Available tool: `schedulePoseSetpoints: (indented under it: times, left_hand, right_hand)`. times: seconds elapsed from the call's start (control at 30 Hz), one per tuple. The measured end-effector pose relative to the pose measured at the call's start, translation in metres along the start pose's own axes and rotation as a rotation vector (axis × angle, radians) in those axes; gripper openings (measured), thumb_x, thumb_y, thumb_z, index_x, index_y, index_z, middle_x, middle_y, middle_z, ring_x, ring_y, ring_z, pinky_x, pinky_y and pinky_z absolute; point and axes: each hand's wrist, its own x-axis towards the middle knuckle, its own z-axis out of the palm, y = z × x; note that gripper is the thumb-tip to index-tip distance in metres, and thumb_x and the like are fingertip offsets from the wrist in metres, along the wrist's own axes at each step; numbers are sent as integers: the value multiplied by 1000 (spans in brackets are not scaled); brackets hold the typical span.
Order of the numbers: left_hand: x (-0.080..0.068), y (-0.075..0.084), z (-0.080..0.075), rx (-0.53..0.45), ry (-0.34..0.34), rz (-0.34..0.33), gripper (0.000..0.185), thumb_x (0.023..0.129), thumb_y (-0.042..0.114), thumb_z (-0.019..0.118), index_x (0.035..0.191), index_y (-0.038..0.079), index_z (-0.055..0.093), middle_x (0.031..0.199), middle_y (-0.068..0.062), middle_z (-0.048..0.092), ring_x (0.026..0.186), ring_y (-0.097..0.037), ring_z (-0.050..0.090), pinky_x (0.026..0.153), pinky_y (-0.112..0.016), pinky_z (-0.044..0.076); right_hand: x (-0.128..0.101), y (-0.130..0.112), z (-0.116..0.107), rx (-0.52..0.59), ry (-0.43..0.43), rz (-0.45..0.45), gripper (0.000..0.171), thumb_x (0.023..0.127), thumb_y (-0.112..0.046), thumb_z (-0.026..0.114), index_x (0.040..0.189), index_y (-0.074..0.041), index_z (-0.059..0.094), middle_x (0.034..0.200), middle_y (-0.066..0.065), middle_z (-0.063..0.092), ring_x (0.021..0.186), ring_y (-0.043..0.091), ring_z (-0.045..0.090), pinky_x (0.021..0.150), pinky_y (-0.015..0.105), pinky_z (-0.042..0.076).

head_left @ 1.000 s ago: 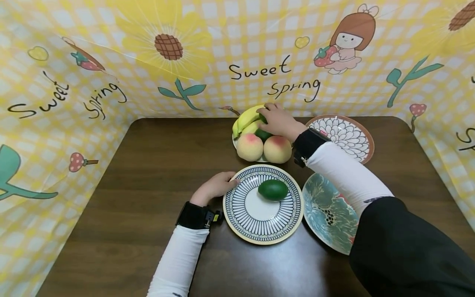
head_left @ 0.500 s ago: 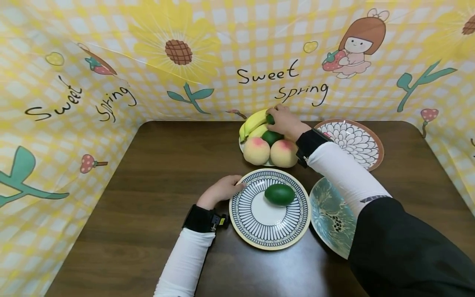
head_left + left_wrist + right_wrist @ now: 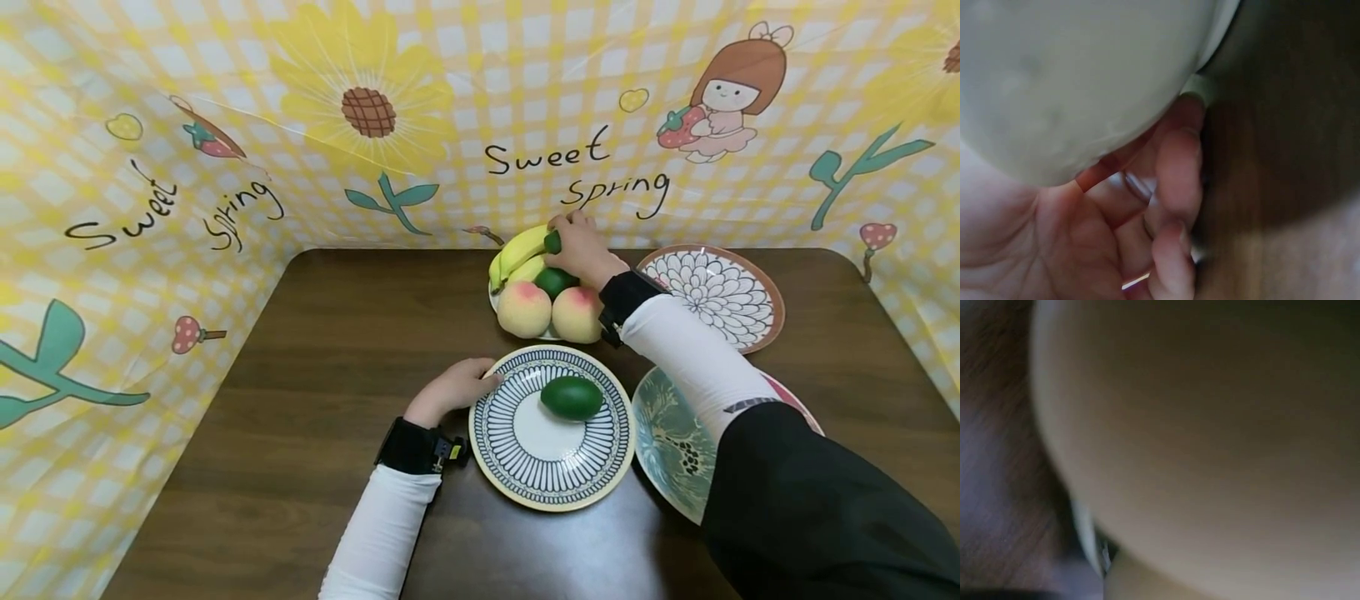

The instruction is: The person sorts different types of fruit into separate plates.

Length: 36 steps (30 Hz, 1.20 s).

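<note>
From my station I find the left hand (image 3: 453,390) gripping the striped plate (image 3: 552,495) at ten o'clock, a green fruit (image 3: 572,398) lying on it toward one. At twelve, the right hand (image 3: 585,254) grips a second green fruit (image 3: 552,242), between bananas (image 3: 517,254) and peaches (image 3: 524,310), partly hidden. The white sleeve (image 3: 690,350) obstructs the teal plate (image 3: 663,433) at three. Only the left wrist view shows fingers (image 3: 1179,169) curled beneath; the right wrist view shows a blurred tan curve (image 3: 1210,456), unidentifiable.
</note>
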Motion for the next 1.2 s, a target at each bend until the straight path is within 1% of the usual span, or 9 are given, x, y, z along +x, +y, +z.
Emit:
schedulePoseSetpoints:
  times: [0.2,0.43,0.57,0.67,0.77,0.87,1.03,1.13,1.2]
  left_hand:
    - [1,0,1,-1,-2,-7,24,108,25,50,119,9,65,89,-5,66,74,-13,63,78,-27,49]
    - [3,0,0,18,9,10,24,108,24,50,116,7,64,90,-6,65,77,-14,61,79,-28,48]
    - [3,0,1,15,10,11,24,108,23,50,117,6,64,90,-7,66,77,-14,62,79,-28,48]
    - [2,1,2,20,16,10,24,108,23,50,119,7,65,92,-8,67,79,-14,62,83,-30,49]
    - [3,1,4,22,15,7,27,108,24,50,123,7,65,95,-8,69,82,-14,63,86,-32,49]
    - [4,1,4,20,10,8,28,108,24,50,125,7,65,95,-9,69,81,-14,64,86,-32,50]
    - [4,4,3,14,17,2,29,108,23,50,125,6,65,95,-9,71,79,-14,65,85,-31,51]
    - [4,3,3,26,19,4,29,108,23,50,126,6,65,96,-9,71,82,-14,65,86,-32,51]
    - [4,1,3,30,16,5,28,108,22,49,125,6,65,96,-9,71,83,-15,65,87,-33,51]
  right_hand:
    - [-5,1,-5,13,50,-80,51,97,-21,67,140,-1,48,144,29,45,126,44,44,105,53,39]
    - [-25,-10,-20,41,107,-197,48,94,-17,68,135,1,51,136,28,51,118,43,48,100,53,41]
    - [-40,-13,-22,20,130,-294,46,92,-15,67,133,2,54,129,26,55,110,41,50,99,53,41]
    - [-51,-15,-23,5,142,-357,44,92,-14,68,131,3,56,127,26,56,108,40,51,97,53,41]
    - [-63,-17,-24,-20,149,-411,44,91,-13,68,129,4,58,126,26,57,109,40,52,93,51,43]
    - [-74,-19,-25,-53,163,-467,43,89,-13,69,127,4,60,124,26,59,109,40,53,90,51,44]
    - [-92,-24,-27,-96,187,-507,43,88,-15,72,126,1,61,125,23,60,114,40,55,87,50,50]
    - [-103,-27,-27,-123,208,-532,43,87,-17,74,126,-2,61,126,21,60,114,39,57,84,49,54]
    - [-110,-27,-26,-131,222,-564,41,86,-16,75,122,-2,62,124,20,61,111,37,57,83,49,53]
